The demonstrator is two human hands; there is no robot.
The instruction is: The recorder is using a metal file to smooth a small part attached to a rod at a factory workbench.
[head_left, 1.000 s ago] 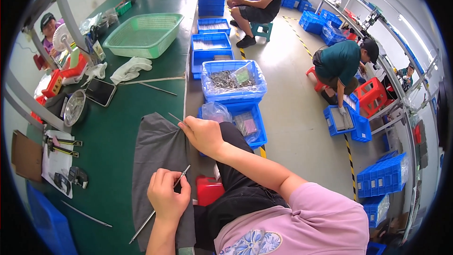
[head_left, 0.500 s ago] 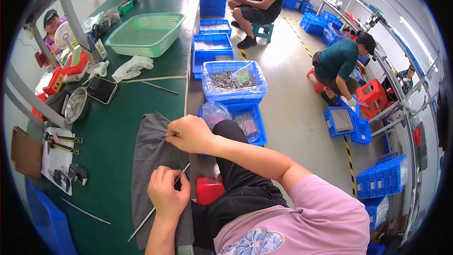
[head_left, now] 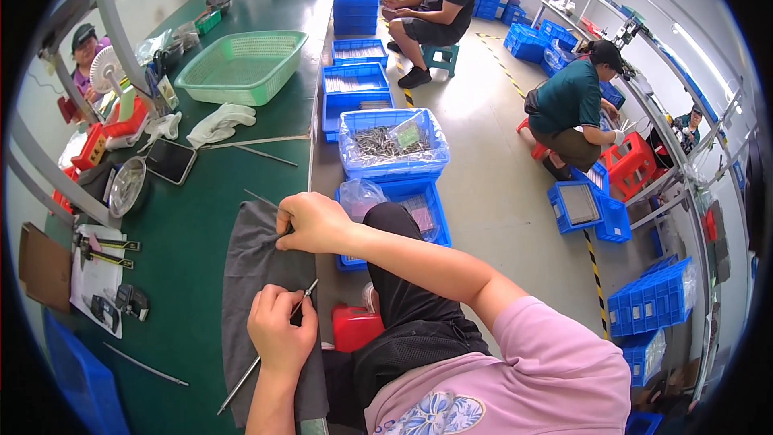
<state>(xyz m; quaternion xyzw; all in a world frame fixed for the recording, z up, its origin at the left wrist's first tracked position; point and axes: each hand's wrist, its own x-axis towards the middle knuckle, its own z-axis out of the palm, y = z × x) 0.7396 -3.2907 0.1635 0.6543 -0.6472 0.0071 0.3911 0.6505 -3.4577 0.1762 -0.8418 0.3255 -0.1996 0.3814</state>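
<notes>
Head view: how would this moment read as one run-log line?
left hand: grips thin metal rod | right hand: presses grey cloth | surface: green table

Factory workshop, long green workbench [head_left: 201, 217], blue parts crates [head_left: 392, 142] on the floor, seated workers [head_left: 573, 109] sorting

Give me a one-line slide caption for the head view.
Left hand holds a thin metal rod over grey cloth while right hand pinches the cloth.

Both hands [head_left: 282, 337] [head_left: 312, 222] in closed grip
</notes>
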